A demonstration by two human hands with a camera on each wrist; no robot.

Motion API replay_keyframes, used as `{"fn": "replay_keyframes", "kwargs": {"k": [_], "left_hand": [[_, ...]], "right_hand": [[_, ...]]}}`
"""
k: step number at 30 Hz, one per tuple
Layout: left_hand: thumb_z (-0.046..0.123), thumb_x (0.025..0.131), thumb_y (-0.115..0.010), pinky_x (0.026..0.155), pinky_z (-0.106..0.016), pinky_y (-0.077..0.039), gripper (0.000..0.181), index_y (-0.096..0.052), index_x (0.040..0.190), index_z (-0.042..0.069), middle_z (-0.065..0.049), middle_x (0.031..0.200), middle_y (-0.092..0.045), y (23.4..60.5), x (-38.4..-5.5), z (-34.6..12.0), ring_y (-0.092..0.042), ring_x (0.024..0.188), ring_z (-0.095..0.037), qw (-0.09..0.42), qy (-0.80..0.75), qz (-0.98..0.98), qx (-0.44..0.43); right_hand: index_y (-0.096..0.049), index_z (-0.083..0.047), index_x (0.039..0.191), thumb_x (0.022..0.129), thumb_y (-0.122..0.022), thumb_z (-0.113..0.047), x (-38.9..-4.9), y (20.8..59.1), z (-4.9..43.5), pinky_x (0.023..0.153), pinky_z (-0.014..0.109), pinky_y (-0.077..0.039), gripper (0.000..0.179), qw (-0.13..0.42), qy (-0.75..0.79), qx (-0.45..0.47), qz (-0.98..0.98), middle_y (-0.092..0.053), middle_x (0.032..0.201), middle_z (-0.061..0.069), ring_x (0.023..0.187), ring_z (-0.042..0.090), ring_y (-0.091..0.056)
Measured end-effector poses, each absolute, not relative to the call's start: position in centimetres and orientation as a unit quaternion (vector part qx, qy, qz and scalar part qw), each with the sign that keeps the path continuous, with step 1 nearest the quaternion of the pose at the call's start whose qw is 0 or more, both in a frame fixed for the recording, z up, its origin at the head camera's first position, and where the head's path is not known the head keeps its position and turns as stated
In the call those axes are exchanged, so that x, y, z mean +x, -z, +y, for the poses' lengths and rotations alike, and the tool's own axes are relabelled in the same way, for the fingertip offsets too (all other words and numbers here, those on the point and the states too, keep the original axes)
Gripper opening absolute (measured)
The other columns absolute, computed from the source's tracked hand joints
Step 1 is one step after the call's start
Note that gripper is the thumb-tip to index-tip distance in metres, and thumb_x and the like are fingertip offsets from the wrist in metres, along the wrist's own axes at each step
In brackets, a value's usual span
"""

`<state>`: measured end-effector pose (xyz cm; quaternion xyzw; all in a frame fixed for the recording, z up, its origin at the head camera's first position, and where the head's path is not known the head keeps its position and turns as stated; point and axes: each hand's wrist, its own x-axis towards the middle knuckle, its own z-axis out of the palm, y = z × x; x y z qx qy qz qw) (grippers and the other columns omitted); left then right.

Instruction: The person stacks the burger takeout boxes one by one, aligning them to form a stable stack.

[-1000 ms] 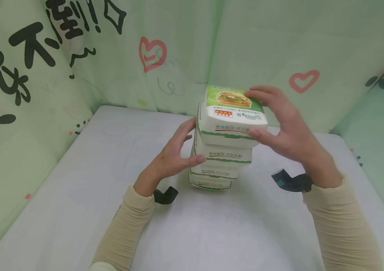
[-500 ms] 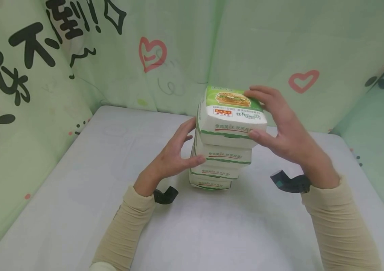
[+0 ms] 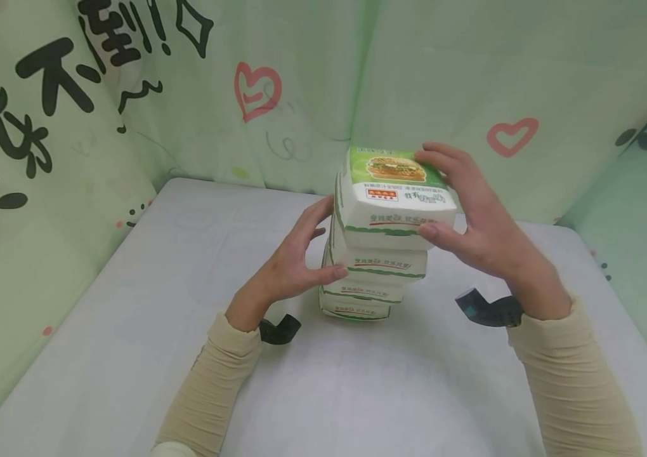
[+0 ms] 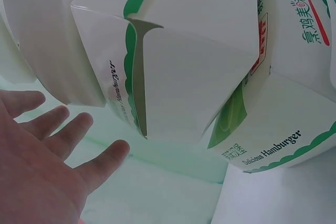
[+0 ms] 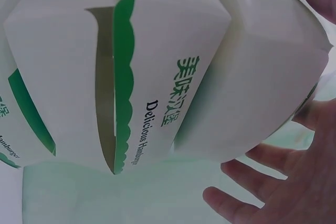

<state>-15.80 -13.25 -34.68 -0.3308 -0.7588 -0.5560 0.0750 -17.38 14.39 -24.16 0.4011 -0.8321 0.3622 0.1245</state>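
Several white-and-green hamburger boxes stand in one leaning stack, the upper ones offset to the right in the head view. On top, the hamburger box point(image 3: 398, 203) shows a burger picture and green lid print. My right hand point(image 3: 483, 222) holds its right side, thumb at the front face and fingertips at the far edge. My left hand point(image 3: 289, 260) is at the stack's left side, thumb tip right at the front of the second box point(image 3: 389, 263) from the top. In the left wrist view the left fingers point(image 4: 107, 163) are spread and nearly straight below the boxes.
The stack stands on a table point(image 3: 335, 393) with a white cover. A pale green curtain point(image 3: 432, 82) with hearts and black characters hangs behind and along both sides. Black wrist cameras point(image 3: 489, 308) sit near both cuffs.
The top box, and slightly the one under it, have shifted a little to the right. My right hand moved slightly left early on; my left hand has stayed in place.
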Motion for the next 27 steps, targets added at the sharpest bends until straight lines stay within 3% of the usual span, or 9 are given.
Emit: {"fn": "replay_keyframes", "kwargs": {"k": [6,10,14,21,25,27], "left_hand": [[0.032,0.083,-0.073,0.115,-0.054,-0.033,0.092,-0.019,0.157,0.032,0.011,0.161,-0.022,35.30,-16.20,-13.29,-0.024,0.148,-0.010,0.082,0.548,-0.764,-0.332],[0.035,0.083,-0.073,0.114,-0.059,-0.032,0.091,-0.020,0.157,0.032,0.012,0.160,-0.023,35.27,-16.16,-13.24,-0.024,0.148,-0.009,0.081,0.550,-0.763,-0.331],[0.031,0.082,-0.075,0.115,-0.058,-0.032,0.092,-0.020,0.157,0.032,0.012,0.160,-0.024,35.19,-16.11,-13.17,-0.024,0.148,-0.009,0.078,0.550,-0.764,-0.328],[0.027,0.082,-0.075,0.115,-0.054,-0.033,0.093,-0.021,0.157,0.031,0.011,0.159,-0.025,35.16,-16.07,-13.14,-0.025,0.147,-0.009,0.084,0.546,-0.768,-0.324],[0.027,0.082,-0.075,0.115,-0.054,-0.034,0.092,-0.021,0.157,0.030,0.011,0.159,-0.025,35.22,-16.08,-13.14,-0.025,0.147,-0.009,0.088,0.543,-0.770,-0.323],[0.027,0.082,-0.076,0.114,-0.053,-0.034,0.092,-0.022,0.157,0.030,0.011,0.159,-0.025,35.27,-16.09,-13.14,-0.025,0.147,-0.009,0.088,0.542,-0.771,-0.322]], "right_hand": [[-0.038,-0.022,0.151,0.077,-0.072,-0.011,-17.26,24.17,14.34,0.100,0.016,-0.035,0.082,0.128,-0.357,0.399,-0.835,-0.030,0.157,-0.005,0.139,0.014,-0.032],[-0.039,-0.019,0.150,0.077,-0.074,-0.010,-17.33,24.11,14.21,0.099,0.018,-0.037,0.082,0.138,-0.354,0.400,-0.834,-0.034,0.155,-0.003,0.135,0.012,-0.034],[-0.039,-0.016,0.150,0.076,-0.075,-0.010,-17.50,24.09,14.07,0.103,0.027,-0.038,0.082,0.149,-0.354,0.400,-0.832,-0.036,0.152,0.000,0.134,0.012,-0.036],[-0.040,-0.014,0.149,0.077,-0.074,-0.012,-17.77,24.27,14.03,0.100,0.018,-0.036,0.080,0.153,-0.361,0.409,-0.824,-0.037,0.150,0.002,0.133,0.013,-0.035],[-0.037,-0.015,0.150,0.077,-0.073,-0.013,-17.83,24.38,14.09,0.097,0.018,-0.038,0.081,0.145,-0.363,0.410,-0.824,-0.035,0.152,0.002,0.133,0.014,-0.034],[-0.037,-0.015,0.150,0.077,-0.073,-0.013,-17.83,24.39,14.13,0.104,0.027,-0.040,0.082,0.141,-0.365,0.407,-0.826,-0.033,0.153,0.001,0.136,0.014,-0.033]]}}
